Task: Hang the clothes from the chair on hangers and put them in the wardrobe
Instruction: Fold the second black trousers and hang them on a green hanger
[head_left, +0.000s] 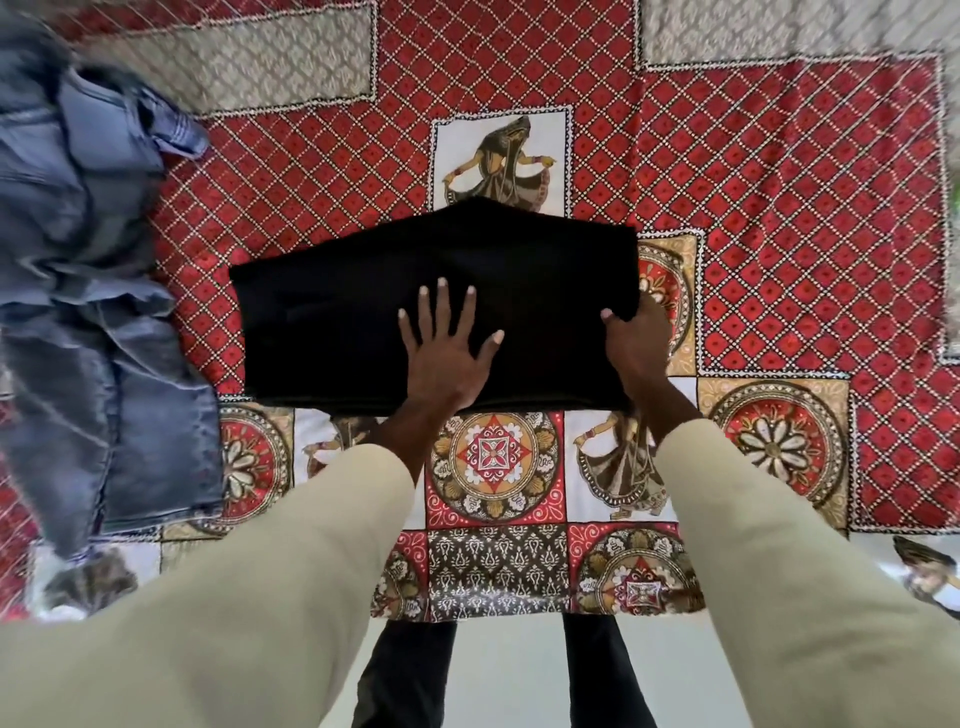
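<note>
Two hands, one black garment

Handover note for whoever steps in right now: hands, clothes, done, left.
Left hand: flat, fingers spread, pressing on the folded black garment.
Right hand: gripping that garment's right edge, thumb on top.
Black garment lies on the patterned bedsheet, in front of the person. Blue jeans lie crumpled on the sheet to the left, untouched.
Done: both garments are on the bedsheet, and the black one lies folded.
Left: no hanger or wardrobe in view; both garments still need hanging and putting away.
</note>
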